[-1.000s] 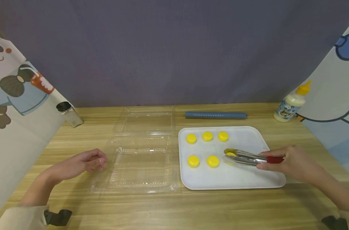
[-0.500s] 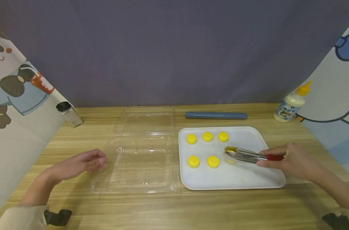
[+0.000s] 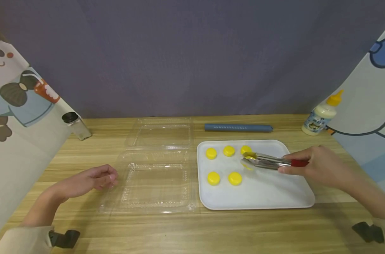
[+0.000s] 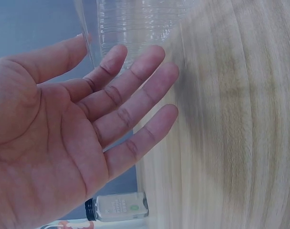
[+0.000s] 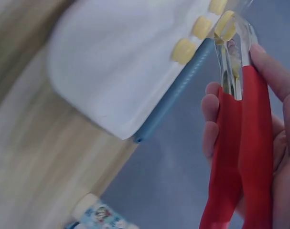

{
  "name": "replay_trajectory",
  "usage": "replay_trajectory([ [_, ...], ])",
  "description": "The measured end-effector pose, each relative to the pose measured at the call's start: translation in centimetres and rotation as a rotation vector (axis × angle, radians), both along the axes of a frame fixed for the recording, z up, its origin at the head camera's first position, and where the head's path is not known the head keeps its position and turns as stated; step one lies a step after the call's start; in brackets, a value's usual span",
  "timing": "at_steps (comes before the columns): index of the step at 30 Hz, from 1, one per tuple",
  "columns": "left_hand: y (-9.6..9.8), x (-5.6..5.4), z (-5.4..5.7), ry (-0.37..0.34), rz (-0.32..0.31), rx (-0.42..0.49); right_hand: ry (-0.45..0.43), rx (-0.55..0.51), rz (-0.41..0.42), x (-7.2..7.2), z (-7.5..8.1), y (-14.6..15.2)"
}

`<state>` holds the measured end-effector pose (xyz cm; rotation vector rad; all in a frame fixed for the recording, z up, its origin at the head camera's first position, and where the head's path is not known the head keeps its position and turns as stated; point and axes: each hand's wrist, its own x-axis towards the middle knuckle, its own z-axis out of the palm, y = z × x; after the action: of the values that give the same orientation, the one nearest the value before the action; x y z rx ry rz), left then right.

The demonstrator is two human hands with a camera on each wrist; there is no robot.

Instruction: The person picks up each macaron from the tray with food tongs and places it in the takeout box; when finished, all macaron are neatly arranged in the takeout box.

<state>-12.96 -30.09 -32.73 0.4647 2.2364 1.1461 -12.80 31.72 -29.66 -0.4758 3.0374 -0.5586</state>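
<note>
My right hand (image 3: 322, 165) grips metal tongs (image 3: 272, 161) with red handles (image 5: 255, 129), over the right part of a white tray (image 3: 262, 197). Between the tong tips is a small yellow round disc (image 5: 225, 26), lifted above the tray. Two yellow discs (image 3: 213, 178) lie in the tray's front row, and three more (image 3: 228, 151) are along the back, the rightmost partly covered by the tongs. My left hand (image 3: 84, 180) has relaxed fingers; its thumb and index finger are right at the left edge of a clear plastic container (image 3: 157, 183), whose lid lies folded open behind it.
A blue-grey ridged bar (image 3: 238, 127) lies behind the tray. At the back right stands a squeeze bottle (image 3: 319, 118) with a yellow nozzle. A small jar with a black lid (image 3: 76, 126) is at the back left. A grey wall closes off the table's back.
The tongs have closed on the front row's right disc and lifted it. My right hand has moved slightly back and left with it. My left hand has stayed put.
</note>
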Motion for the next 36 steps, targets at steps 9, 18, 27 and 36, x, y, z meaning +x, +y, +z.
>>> replay_trajectory([
  [9, -0.4, -0.1, 0.2, -0.021, -0.023, -0.029, 0.089, 0.054, 0.065, -1.1, 2.8, -3.7],
  [18, -0.4, 0.2, 0.3, -0.027, -0.017, -0.024, 0.140, 0.076, 0.164, -2.5, 5.2, -8.7],
  [27, -0.3, 0.2, 0.3, -0.009, -0.023, -0.001, 0.067, 0.069, 0.219, -3.3, 5.5, -14.1],
  [36, -0.4, 0.0, -0.1, -0.001, -0.046, 0.049, 0.044, 0.006, 0.271, -4.1, 4.2, -19.0],
])
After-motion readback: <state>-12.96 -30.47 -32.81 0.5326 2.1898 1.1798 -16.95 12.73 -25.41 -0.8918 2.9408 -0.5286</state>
